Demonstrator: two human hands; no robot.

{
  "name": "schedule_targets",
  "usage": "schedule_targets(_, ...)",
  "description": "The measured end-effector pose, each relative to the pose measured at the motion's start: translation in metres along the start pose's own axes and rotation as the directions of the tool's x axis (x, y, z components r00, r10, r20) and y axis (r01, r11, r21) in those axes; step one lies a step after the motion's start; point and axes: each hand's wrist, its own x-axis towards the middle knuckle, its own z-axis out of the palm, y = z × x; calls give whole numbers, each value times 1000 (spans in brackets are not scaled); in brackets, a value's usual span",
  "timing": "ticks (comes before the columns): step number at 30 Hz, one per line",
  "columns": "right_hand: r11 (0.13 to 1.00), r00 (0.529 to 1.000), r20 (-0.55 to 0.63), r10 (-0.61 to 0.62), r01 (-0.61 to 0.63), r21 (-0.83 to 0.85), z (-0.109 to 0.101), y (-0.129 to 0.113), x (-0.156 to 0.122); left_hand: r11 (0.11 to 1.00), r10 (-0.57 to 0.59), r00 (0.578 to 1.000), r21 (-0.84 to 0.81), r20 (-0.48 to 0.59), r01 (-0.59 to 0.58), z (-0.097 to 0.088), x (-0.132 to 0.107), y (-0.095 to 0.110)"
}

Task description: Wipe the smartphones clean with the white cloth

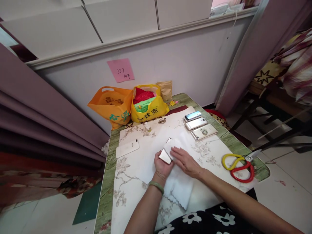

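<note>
My left hand (162,166) is closed around the lower end of a white phone (166,152), holding it tilted above the table. A jade bangle sits on that wrist. My right hand (185,160) presses a white cloth (179,185) against the phone, its fingers stretched flat over the cloth. The cloth hangs down toward my lap and has a scalloped edge. Both hands meet over the middle of the white floral table cover (136,165).
A white phone (127,148) lies to the left. Three phones (200,124) lie in a row at the back right. Large red-and-yellow scissors (240,164) rest at the right edge. An orange bag (112,105), a yellow bag (147,104) and a small bottle (147,126) stand by the wall.
</note>
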Motion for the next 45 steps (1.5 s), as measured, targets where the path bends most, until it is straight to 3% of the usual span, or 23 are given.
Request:
schedule_targets(2,997,995,75,-65,68,-47,2,-5,1,1000,-5,1000,-13,-23,4,-1,0,1)
schedule_targets(5,992,999,37,-22,27,-127,1,-3,7,1000,-25,1000,0,-19,25,0,1,2)
schedule_targets(11,964,987,139,86,-47,-262,11,-6,7,998,20,999,59,-44,-18,3,0,-2)
schedule_targets(16,964,930,346,-126,197,-179,14,-23,-6,990,-79,997,117,-16,80,3,-7,0)
schedule_targets(18,964,918,373,-139,212,-163,9,-18,0,988,-70,998,141,-3,70,5,-7,-1)
schedule_targets(21,959,965,248,83,-11,-282,6,0,17,990,13,1000,138,6,-14,11,-5,-4)
schedule_targets(23,912,959,119,258,-201,-359,7,7,25,991,28,999,132,22,-30,14,-4,-6)
schedule_targets(25,890,955,68,288,-241,-387,10,5,23,992,16,999,125,37,-21,15,-5,-6)
schedule_targets(28,944,979,196,47,21,-329,12,-9,6,993,-23,1000,115,8,22,13,-8,-3)
schedule_targets(30,950,941,313,-126,205,-233,10,-15,-1,987,-108,994,119,-14,109,11,-8,-1)
schedule_targets(32,948,917,356,-178,256,-188,7,-13,1,985,-128,992,118,-17,129,10,-7,0)
schedule_targets(34,958,948,307,-81,158,-237,7,-4,12,992,-56,998,113,-11,57,10,-5,-2)
schedule_targets(36,946,976,188,111,-46,-320,9,7,23,993,4,1000,117,2,-4,11,-2,-4)
schedule_targets(38,905,965,70,253,-210,-370,11,12,27,991,2,1000,134,21,-5,11,-1,-5)
schedule_targets(39,897,964,43,263,-228,-378,12,11,25,990,1,1000,140,29,-5,10,-1,-5)
schedule_targets(40,907,974,51,223,-188,-376,12,9,22,990,1,999,139,35,-6,9,-2,-5)
schedule_targets(42,948,984,176,17,40,-315,10,3,12,990,-40,998,138,38,35,7,-3,-3)
schedule_targets(44,942,921,329,-210,281,-185,6,-2,6,984,-119,992,141,39,113,6,-4,-1)
schedule_targets(45,933,892,368,-261,331,-139,5,-3,5,983,-130,991,139,40,123,6,-4,-1)
